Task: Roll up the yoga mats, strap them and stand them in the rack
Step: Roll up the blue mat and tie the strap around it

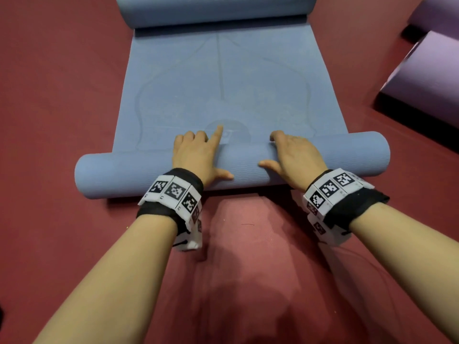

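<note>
— Starting with the biggest thing, what lay under it all?

— Dark red carpeted floor (57, 100) ran to every edge of the view, with wide bare stretches left of the mat and in front of the person's forearms. On the right that room was cut short by pale purple padded blocks with black bases (432, 78), which stood well apart from the mat's right edge.

— And the mat itself?

— The blue textured yoga mat (223, 78) lay flat down the middle, faint line markings on its face, its long edges straight and clear of anything. Its far end curled into a thick blue roll (213, 9) at the top of the view. Its near end was wound into a tighter roll (124, 173) lying crosswise, both of its round ends overhanging the flat part's edges and resting on the floor.

— Where were the hands?

— Both sat on top of that near roll, close together near its middle. The left hand (196, 157) was pressed palm-down, fingers curled over the far side, index finger pointing forward onto the flat mat, thumb spread along the roll. The right hand (295, 157) lay palm-down likewise, fingers hooked over the crest, thumb splayed toward the left one.

— Anything smaller?

— Black wristbands with white square-patterned tags, one on the left wrist (173, 192), one on the right (332, 192).
</note>
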A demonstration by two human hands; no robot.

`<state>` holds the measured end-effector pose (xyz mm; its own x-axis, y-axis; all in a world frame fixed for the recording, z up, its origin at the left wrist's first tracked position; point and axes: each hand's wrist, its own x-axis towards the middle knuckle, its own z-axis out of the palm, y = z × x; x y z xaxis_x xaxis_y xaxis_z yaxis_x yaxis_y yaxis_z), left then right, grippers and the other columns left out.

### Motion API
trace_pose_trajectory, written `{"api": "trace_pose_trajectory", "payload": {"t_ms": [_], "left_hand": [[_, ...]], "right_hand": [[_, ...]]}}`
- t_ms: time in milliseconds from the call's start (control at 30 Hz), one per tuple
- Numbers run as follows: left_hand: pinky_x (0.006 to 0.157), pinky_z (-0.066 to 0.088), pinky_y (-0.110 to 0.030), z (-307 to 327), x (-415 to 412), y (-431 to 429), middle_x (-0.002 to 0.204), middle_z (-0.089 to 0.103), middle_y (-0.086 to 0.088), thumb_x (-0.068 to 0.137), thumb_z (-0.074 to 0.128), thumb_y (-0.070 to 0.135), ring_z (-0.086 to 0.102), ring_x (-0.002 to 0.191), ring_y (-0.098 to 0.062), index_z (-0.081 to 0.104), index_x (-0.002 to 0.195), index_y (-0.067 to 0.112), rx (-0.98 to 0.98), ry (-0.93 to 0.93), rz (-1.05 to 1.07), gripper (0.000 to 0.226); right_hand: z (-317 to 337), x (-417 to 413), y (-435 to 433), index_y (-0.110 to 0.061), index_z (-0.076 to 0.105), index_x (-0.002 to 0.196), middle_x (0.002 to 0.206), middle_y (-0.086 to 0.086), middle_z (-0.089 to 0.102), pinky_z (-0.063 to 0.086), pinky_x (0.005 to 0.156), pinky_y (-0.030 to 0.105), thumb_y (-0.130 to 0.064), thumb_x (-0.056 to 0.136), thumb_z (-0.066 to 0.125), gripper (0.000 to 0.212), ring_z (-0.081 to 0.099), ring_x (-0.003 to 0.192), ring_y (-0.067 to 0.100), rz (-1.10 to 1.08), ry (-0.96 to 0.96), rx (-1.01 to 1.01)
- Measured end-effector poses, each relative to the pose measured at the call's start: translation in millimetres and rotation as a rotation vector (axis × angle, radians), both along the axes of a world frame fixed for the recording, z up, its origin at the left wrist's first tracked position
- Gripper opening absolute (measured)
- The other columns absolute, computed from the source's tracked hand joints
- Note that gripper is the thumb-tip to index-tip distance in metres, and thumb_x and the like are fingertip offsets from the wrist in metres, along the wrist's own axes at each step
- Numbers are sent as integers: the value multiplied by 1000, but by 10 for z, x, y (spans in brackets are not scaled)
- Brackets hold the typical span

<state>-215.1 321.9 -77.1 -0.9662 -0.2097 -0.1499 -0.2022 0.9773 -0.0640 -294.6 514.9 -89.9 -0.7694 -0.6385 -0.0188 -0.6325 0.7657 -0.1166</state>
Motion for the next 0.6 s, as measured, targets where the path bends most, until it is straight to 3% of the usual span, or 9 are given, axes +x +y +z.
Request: {"api": "trace_pose_trajectory", "payload": {"t_ms": [67,133,233,333,433,500,567,600], "left_hand": [[95,29,-39,14,-77,-16,119,59,-11,66,64,69,52,111,-30,26,143,15,17,53,55,102],[95,30,-41,-11,-101,-38,113,61,-12,72,62,66,54,108,-31,43,127,11,36,128,85,79],[85,35,-42,-115,-129,-51,105,57,-17,76,62,56,51,100,-35,65,100,9,5,263,97,53],[64,43,-33,-217,-182,-6,79,60,-8,79,45,51,57,73,-30,72,78,14,-141,291,114,46],[62,45,-29,-163,-273,-6,78,66,-4,81,31,59,62,71,-25,68,111,10,-147,259,138,68],[84,42,-36,-157,-294,35,109,64,-14,79,40,71,59,102,-31,42,136,-1,-33,160,152,92],[106,25,-44,-200,-281,31,145,36,-20,66,54,78,32,134,-35,25,142,0,68,36,85,113],[111,18,-46,-192,-294,2,153,21,-20,62,61,76,19,141,-36,22,143,1,72,1,55,117]], "right_hand": [[-50,-46,-58,-6,52,117,124,18,58,32,97,41,-45,90,54,48,52,115,32,5,33,-8],[-79,-82,-157,-5,63,101,127,19,57,37,97,44,-38,88,57,36,56,111,34,-51,97,-30],[-88,-133,-296,-6,69,75,92,17,63,47,72,40,-39,82,47,41,60,81,35,-153,141,-60],[-73,-144,-379,-4,67,97,90,17,62,46,73,43,-51,84,35,58,58,83,37,-151,112,-98],[-160,-152,-363,0,55,114,103,18,63,43,91,47,-77,70,36,91,58,96,37,-83,50,-85],[-156,-183,-355,0,54,112,106,18,62,39,98,49,-83,59,49,98,57,103,38,-26,57,-59],[-88,-281,-375,-5,49,122,131,17,52,27,109,49,-77,57,63,97,47,122,33,-10,4,-10],[-73,-319,-388,-9,48,126,143,15,42,20,112,49,-75,58,65,96,41,130,30,-12,-7,-2]]}}
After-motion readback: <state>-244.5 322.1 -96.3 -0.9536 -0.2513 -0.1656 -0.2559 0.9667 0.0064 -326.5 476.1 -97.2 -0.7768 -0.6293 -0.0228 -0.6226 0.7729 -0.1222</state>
